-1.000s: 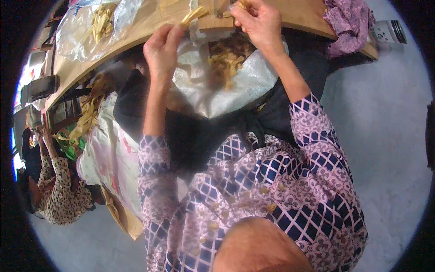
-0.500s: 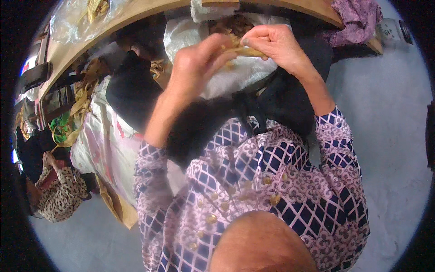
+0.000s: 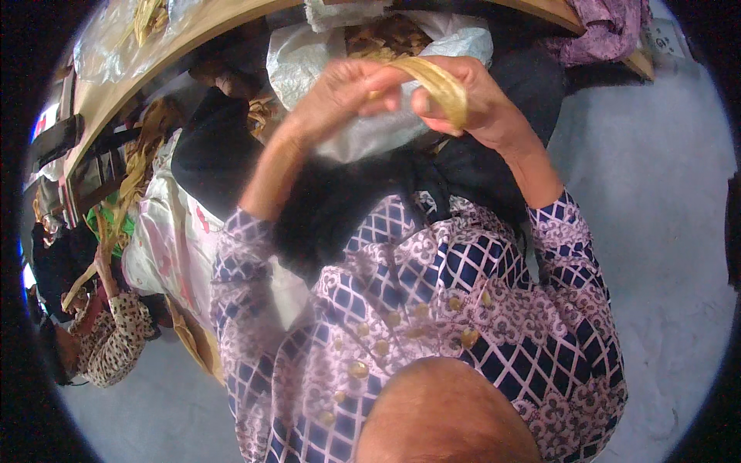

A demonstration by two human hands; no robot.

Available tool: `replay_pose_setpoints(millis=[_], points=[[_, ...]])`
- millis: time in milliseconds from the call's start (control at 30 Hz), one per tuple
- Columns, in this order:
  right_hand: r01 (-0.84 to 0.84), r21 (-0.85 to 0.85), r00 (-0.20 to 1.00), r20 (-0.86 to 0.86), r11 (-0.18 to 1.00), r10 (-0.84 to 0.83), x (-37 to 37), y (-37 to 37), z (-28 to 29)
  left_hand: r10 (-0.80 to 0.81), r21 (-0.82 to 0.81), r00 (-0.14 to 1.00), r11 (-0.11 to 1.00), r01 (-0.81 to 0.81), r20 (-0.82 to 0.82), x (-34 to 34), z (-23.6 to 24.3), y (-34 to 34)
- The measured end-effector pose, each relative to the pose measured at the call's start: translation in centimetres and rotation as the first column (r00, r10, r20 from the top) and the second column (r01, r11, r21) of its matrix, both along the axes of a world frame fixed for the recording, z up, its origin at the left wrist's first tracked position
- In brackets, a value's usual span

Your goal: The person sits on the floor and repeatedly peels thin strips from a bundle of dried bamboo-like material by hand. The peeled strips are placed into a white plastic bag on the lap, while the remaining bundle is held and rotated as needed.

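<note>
Over the last 0.5 s, the flat yellow fibrous strip [image 3: 446,86] above the white plastic sack [image 3: 363,140] has gone from nearly straight to arched, suggesting bending in progress, the right hand [image 3: 485,99] grasping it, the blurred left hand's [image 3: 332,99] grip indeterminable.

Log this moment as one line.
item: flat yellow fibrous strip, bent | right grip: strip across it | left grip: blurred, near strip's upper part | background: open white plastic sack, brown dried pieces inside

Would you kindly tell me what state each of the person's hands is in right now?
Left hand: blurred, at a yellowish strip; grip cannot be told.
Right hand: closed, holding that strip.
</note>
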State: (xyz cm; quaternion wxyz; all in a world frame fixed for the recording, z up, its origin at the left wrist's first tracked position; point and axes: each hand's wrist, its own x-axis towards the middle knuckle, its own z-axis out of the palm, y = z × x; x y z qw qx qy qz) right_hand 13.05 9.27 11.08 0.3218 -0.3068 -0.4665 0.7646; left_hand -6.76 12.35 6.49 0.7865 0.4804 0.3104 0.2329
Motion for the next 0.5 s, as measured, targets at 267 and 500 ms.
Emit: replay_pose_setpoints(millis=[267,500], points=[[-0.121,0.42,0.773,0.609,0.899,-0.18,-0.6,-0.5,-3.2,0.095,-0.611,0.919,0.772,0.175,0.384,2.0,-3.5,-4.4],[-0.062,0.882,0.666,0.385,0.467,-0.639,-1.1,0.6,-5.3,0.497,-0.624,0.779,0.761,-0.178,0.383,3.2,-6.4,-4.5]])
